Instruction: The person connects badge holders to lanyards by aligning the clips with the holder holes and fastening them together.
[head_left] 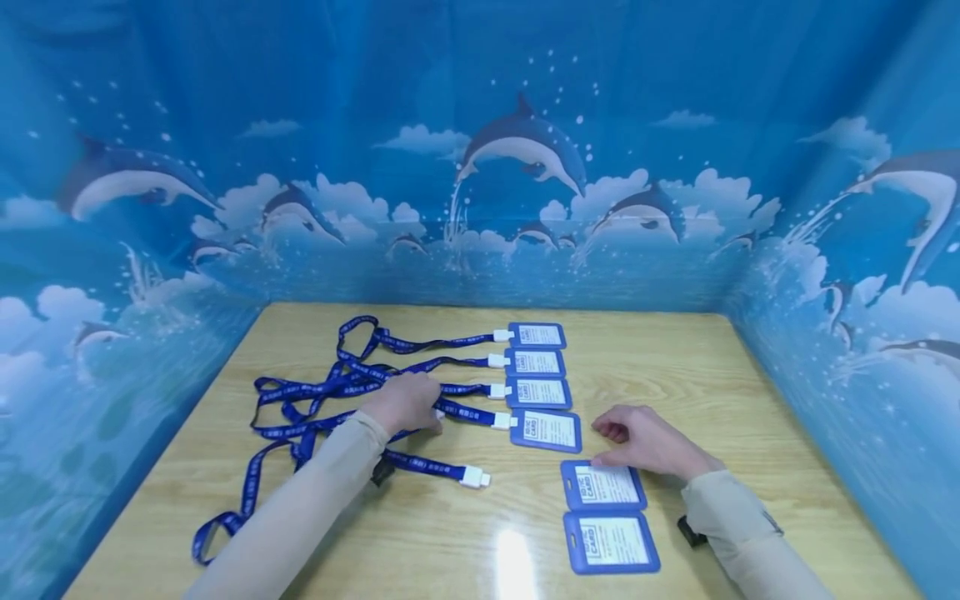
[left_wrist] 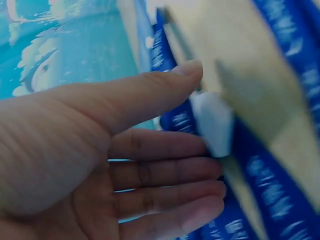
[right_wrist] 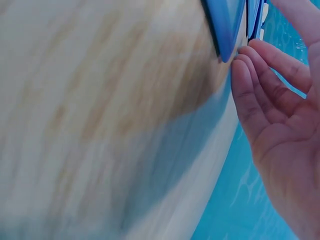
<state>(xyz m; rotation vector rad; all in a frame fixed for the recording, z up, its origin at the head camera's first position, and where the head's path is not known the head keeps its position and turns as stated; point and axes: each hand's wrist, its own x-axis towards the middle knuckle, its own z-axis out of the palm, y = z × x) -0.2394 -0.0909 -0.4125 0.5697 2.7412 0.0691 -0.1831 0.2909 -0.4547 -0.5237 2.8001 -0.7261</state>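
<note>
My left hand point(head_left: 405, 402) reaches down over the tangle of blue lanyards point(head_left: 311, 390). In the left wrist view its fingers are nearly straight and the thumb stands apart, with a blurred white plastic clip point(left_wrist: 215, 122) right at the fingertips. My right hand point(head_left: 648, 442) hovers low on the right side, fingers loosely bent and holding nothing. Its thumb tip overlaps the top edge of a loose blue card holder point(head_left: 604, 486). Below that one lies a second loose card holder point(head_left: 612, 543). A lanyard with a bare white clip point(head_left: 474, 477) ends to their left.
Several blue card holders point(head_left: 546, 430) lie in a column at mid-table, joined by white clips to lanyards stretching left. The wooden table point(head_left: 420, 550) is bounded at the back and sides by a blue dolphin-print curtain point(head_left: 360, 258).
</note>
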